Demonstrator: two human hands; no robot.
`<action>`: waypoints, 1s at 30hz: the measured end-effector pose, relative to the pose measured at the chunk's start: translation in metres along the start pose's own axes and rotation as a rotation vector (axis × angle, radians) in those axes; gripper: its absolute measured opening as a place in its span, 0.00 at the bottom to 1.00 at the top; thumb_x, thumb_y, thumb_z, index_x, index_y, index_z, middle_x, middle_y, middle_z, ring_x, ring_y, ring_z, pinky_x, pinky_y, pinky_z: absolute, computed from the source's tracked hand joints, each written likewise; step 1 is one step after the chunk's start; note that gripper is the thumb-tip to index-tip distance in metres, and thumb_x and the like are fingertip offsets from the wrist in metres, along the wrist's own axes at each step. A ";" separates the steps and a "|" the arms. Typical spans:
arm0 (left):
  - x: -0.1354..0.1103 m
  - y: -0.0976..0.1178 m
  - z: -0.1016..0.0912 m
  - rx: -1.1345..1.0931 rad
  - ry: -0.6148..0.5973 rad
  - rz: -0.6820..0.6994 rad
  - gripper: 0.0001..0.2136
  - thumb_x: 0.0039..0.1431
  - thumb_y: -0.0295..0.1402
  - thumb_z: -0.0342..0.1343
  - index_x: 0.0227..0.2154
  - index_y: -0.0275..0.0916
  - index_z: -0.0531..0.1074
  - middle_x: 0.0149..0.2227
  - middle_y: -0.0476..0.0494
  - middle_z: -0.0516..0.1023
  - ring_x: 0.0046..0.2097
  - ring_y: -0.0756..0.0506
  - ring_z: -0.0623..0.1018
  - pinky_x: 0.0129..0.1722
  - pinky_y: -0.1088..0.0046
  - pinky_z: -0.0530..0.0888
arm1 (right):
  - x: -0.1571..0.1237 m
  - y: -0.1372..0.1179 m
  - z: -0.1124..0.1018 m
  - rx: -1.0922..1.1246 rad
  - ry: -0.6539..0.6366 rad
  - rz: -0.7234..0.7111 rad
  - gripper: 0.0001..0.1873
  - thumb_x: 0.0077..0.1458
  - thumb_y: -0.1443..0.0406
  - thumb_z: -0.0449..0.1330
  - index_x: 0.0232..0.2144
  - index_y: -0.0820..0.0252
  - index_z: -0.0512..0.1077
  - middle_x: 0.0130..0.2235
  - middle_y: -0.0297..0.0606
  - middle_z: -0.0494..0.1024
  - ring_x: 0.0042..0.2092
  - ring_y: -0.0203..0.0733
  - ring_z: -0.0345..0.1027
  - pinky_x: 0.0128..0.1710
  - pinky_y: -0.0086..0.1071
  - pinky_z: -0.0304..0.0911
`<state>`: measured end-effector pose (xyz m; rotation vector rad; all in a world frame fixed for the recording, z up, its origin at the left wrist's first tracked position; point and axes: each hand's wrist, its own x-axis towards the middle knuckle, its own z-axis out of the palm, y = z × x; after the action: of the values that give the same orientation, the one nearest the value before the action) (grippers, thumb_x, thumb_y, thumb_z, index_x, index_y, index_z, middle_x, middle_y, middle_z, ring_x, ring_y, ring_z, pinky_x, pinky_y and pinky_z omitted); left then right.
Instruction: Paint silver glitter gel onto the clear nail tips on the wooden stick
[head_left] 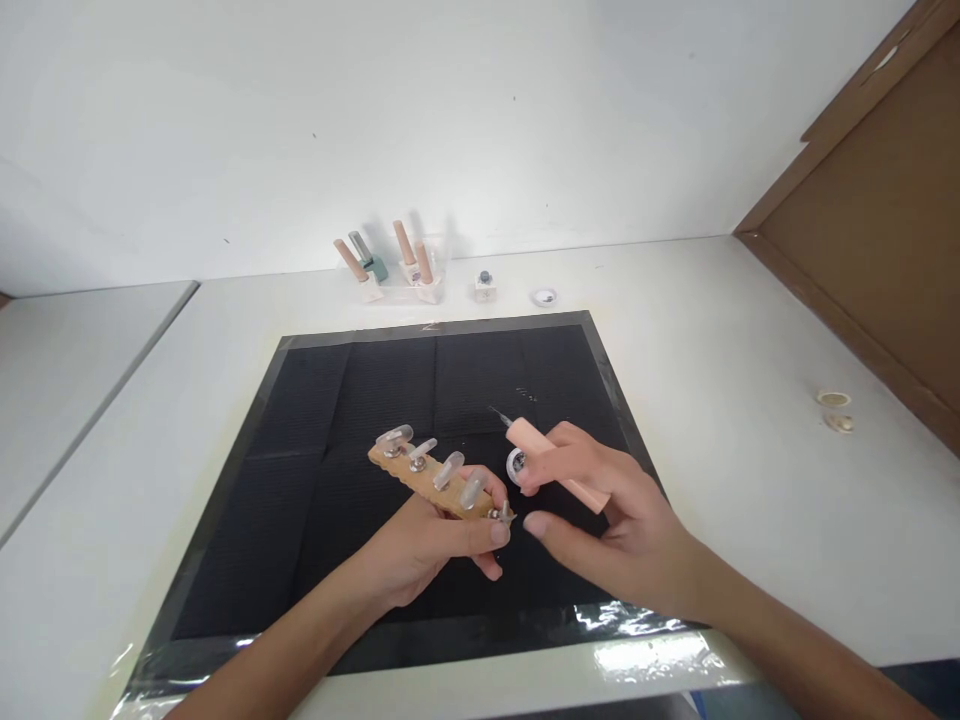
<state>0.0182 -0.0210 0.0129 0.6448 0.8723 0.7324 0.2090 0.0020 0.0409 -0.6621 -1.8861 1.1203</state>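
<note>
4 tips [450, 469] sit on stand [409, 474] above mat's [360, 390] middle; L hand [420, 545] pinches stand's end. R hand [637, 505] has brush [529, 438] btwn fingers, thumb apart, over mat's right half. Prob. best: steady stand, light touch.

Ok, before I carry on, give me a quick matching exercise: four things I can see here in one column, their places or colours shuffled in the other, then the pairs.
Things:
1. Tan strip with clear tips
2. Peach brush handle
3. Clear tray
4. Mat

Places or colours:
A. beyond the far edge of the mat, with bottles in it
B. in the right hand
C. black, flat on the white table
D. in the left hand

Pairs: 1-D, 2-B, 3-A, 4-C
</note>
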 end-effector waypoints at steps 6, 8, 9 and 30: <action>0.000 -0.002 0.000 0.024 -0.011 -0.022 0.11 0.41 0.33 0.69 0.26 0.36 0.74 0.25 0.52 0.69 0.28 0.53 0.68 0.21 0.82 0.74 | 0.002 0.004 0.006 -0.062 0.041 -0.006 0.14 0.52 0.77 0.56 0.36 0.53 0.66 0.33 0.33 0.69 0.33 0.37 0.61 0.32 0.32 0.60; -0.001 -0.003 0.000 0.021 -0.009 -0.019 0.11 0.41 0.32 0.69 0.26 0.36 0.74 0.25 0.51 0.69 0.28 0.53 0.68 0.21 0.82 0.75 | 0.002 0.004 0.006 -0.080 0.028 -0.033 0.15 0.52 0.77 0.55 0.37 0.53 0.66 0.35 0.35 0.69 0.35 0.38 0.63 0.33 0.33 0.62; -0.001 -0.003 0.000 0.021 -0.007 -0.017 0.11 0.41 0.32 0.69 0.26 0.36 0.74 0.25 0.51 0.69 0.28 0.52 0.68 0.20 0.82 0.75 | 0.002 0.004 0.005 -0.089 0.006 -0.065 0.15 0.52 0.78 0.54 0.36 0.53 0.66 0.36 0.35 0.70 0.37 0.39 0.64 0.33 0.34 0.62; 0.001 -0.002 -0.001 0.018 -0.075 -0.023 0.12 0.39 0.31 0.70 0.28 0.37 0.74 0.25 0.52 0.70 0.27 0.54 0.69 0.23 0.83 0.75 | 0.002 0.010 0.011 0.032 -0.018 0.056 0.11 0.54 0.77 0.54 0.32 0.57 0.69 0.32 0.34 0.70 0.32 0.35 0.63 0.30 0.30 0.61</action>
<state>0.0186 -0.0217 0.0105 0.6727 0.8173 0.6762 0.1989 0.0028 0.0301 -0.6934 -1.8711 1.1931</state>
